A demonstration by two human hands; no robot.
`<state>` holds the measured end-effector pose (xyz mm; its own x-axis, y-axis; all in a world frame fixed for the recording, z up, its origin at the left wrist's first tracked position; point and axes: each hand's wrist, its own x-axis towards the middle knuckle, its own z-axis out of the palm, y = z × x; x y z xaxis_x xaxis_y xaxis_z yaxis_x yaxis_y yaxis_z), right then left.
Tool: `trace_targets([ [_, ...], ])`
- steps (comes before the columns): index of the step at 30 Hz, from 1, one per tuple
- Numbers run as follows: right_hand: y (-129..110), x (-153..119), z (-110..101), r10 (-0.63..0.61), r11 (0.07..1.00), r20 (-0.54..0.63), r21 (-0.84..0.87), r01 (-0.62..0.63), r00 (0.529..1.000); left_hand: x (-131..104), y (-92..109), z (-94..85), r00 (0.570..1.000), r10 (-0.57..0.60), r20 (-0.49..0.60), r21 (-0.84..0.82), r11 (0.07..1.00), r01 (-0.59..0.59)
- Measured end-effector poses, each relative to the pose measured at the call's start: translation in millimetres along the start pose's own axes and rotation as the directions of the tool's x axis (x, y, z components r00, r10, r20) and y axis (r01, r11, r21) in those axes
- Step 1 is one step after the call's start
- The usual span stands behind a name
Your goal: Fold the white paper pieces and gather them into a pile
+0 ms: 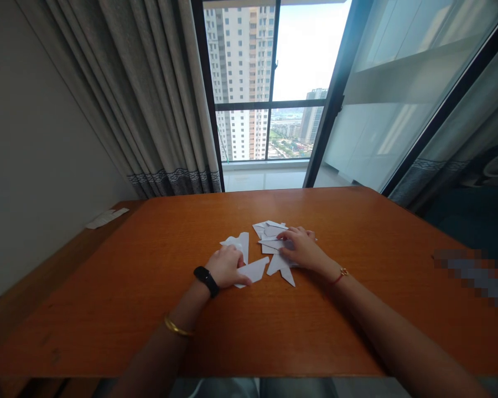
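White cut paper pieces with angular edges lie in a loose group near the middle of the wooden table. My left hand (226,265) is closed at the left of the group, its thumb over a long pointed paper piece (257,268). Just beyond those fingers lies another paper piece (243,243) with a wavy edge. Over the overlapping paper pile (269,231) rests my right hand (302,247), thumb and fingers apart and touching the paper. A spiky paper piece (279,265) pokes out below it. Part of the pile is hidden under the right hand.
The brown table (149,331) reaches toward a glass door. A flat whitish item (107,218) lies on a ledge at the left. A blurred-out patch (477,276) covers something at the right edge. A grey curtain (149,99) hangs beyond the table's left side.
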<state>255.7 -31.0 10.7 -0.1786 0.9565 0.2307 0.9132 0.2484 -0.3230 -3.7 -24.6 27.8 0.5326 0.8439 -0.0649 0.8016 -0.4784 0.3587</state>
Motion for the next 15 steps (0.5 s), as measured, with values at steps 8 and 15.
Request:
trace_targets([
  [8, -21, -7, -18, -0.281, 0.879, -0.023, 0.396, 0.267, 0.959, 1, 8, 1.3, 0.996, 0.085, 0.035, -0.409, 0.910, -0.063],
  [15, -14, -2, -15, 0.000, 0.640, 0.015, 0.768, -0.012, 1.000, 6, 12, 0.7, 0.967, -0.180, -0.178, -0.858, 0.510, -0.062],
])
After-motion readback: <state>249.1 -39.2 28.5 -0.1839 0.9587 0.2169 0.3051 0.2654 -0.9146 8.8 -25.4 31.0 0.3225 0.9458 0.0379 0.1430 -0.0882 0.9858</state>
